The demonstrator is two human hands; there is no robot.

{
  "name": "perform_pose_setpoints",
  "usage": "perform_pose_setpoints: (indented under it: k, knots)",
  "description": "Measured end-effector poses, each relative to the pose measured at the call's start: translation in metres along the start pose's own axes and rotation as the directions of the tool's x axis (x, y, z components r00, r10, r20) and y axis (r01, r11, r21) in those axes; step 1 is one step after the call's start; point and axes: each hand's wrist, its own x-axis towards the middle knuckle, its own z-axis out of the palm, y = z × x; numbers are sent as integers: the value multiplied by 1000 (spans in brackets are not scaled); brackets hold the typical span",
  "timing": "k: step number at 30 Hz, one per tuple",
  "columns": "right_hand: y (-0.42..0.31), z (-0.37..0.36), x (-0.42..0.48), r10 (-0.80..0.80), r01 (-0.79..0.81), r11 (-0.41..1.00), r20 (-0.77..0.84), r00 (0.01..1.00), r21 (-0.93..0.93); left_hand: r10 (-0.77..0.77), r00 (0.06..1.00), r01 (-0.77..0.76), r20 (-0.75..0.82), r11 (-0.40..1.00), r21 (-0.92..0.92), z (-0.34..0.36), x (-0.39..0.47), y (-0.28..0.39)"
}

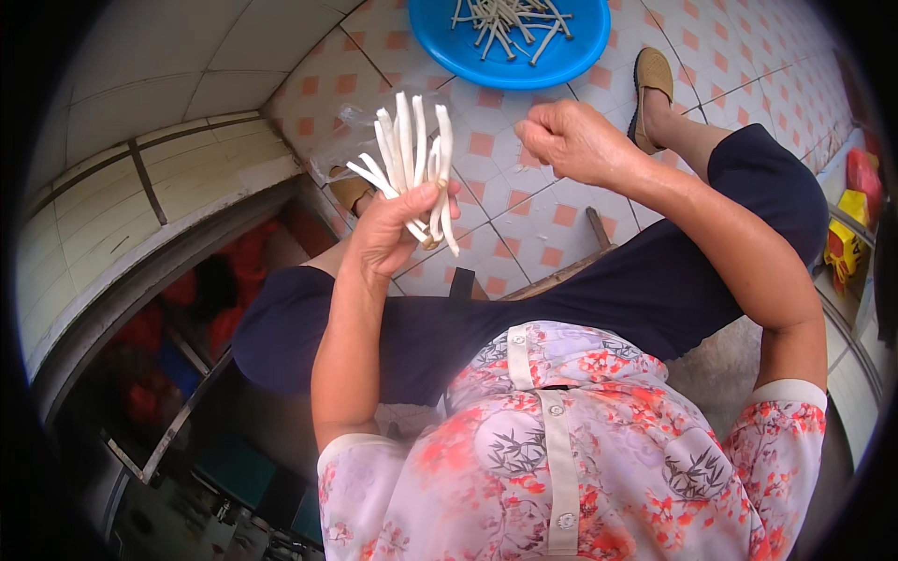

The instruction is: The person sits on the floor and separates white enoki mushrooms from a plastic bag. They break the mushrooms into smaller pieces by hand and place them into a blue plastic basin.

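Several long, thin white mushrooms (407,154) stand fanned out in my left hand (400,224), their small brown caps gathered near my fingers. Behind them on the floor lies a clear plastic bag (344,137), partly hidden by the stems. My right hand (572,140) is raised to the right of the bunch, apart from it, with its fingers curled together; whether something small is pinched in them cannot be told. Beyond both hands a round blue plastic basin (512,73) holds a loose heap of similar mushrooms.
The basin rests on a patterned tile floor (519,203) with small bits scattered on it. A tiled counter with an open shelf (210,196) borders the left. Wooden stool parts (561,275) show by my legs. Yellow and red packets (847,231) are at the far right.
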Motion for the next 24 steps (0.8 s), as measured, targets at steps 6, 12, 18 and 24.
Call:
perform_pose_setpoints:
  k: [6, 12, 18, 24]
  knots:
    - [29, 34, -13, -400, 361, 850, -25, 916, -382, 70, 998, -67, 1, 960, -273, -14, 6, -2]
    - [6, 22, -21, -269, 361, 834, 262, 927, -417, 44, 995, -67, -85, 954, -291, -2, 10, 4]
    - [3, 36, -49, -401, 607, 484, 457, 794, -631, 19, 958, -78, -286, 977, -197, 2, 74, -14]
    - [-7, 30, -57, -120, 589, 379, 593, 796, -714, 45, 961, -50, -272, 999, -11, 24, 191, -18]
